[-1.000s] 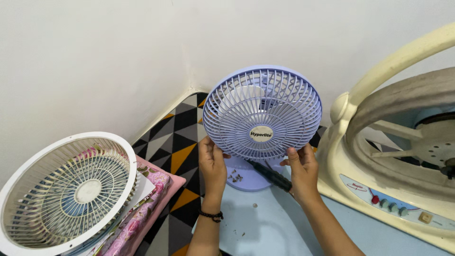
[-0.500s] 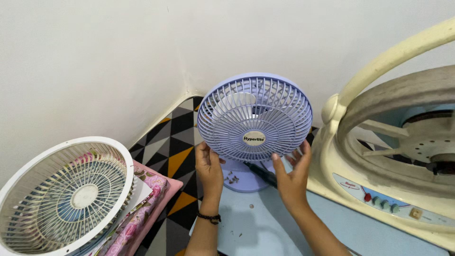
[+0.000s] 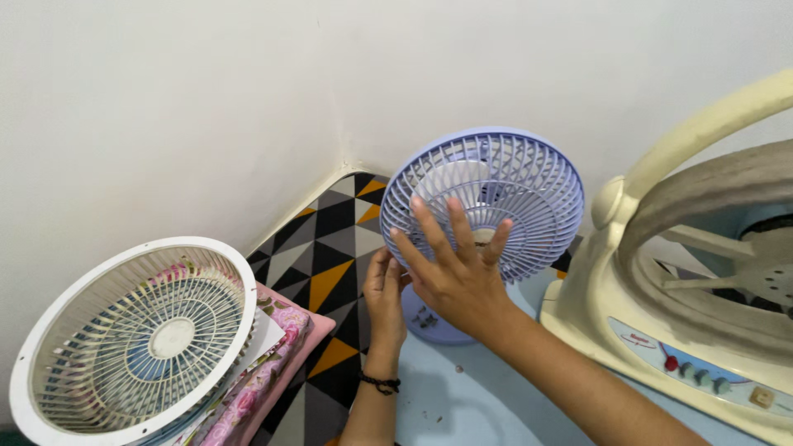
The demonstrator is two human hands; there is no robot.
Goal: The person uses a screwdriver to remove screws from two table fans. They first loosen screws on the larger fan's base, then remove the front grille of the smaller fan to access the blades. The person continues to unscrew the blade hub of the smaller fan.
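A plain white wall (image 3: 206, 99) fills the upper half, meeting another wall at a corner with a cracked seam low down. The floor (image 3: 330, 239) is patterned in black, grey, white and orange triangles. A pale blue surface (image 3: 487, 388) spreads in the foreground. Light is even and soft, with faint shadows on the wall

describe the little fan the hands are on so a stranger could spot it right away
Start where the white wall meets the patterned floor. On the pale blue surface below stands the small lilac fan, right hand spread across its grille. It is smaller than the cream fan beside it, unlike the white grille.
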